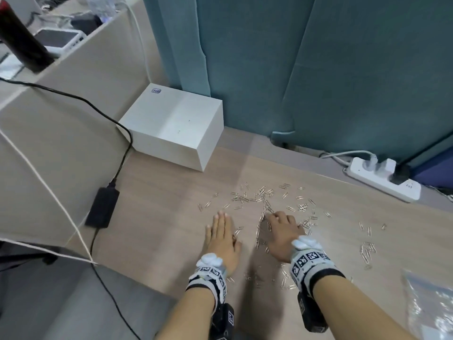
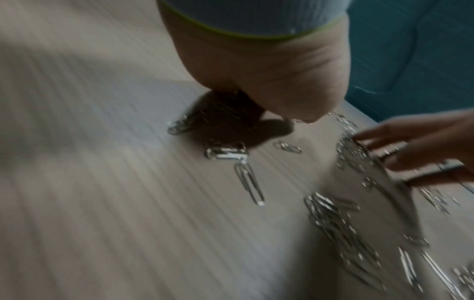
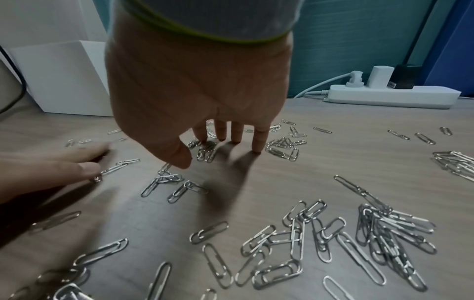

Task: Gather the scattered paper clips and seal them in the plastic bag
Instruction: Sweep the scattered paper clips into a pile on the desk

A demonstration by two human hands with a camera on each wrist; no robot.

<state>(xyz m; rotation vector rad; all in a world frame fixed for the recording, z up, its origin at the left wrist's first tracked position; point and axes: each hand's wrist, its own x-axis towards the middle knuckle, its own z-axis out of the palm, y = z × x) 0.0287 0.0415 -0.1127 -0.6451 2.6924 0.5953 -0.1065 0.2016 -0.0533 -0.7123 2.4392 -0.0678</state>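
Observation:
Silver paper clips lie scattered over the wooden table, with small heaps near the right wrist. My left hand lies flat on the table, fingers straight, a few clips at its right edge. My right hand stands arched over the clips, its fingertips pressing the table among them and holding nothing. The two hands are a short gap apart, with a line of clips between them. A clear plastic bag lies at the near right, apart from both hands.
A white box stands at the back left. A white power strip with plugs lies at the back right. A black power adapter and its cable lie to the left. A teal curtain closes the back. The table's edge runs near the left forearm.

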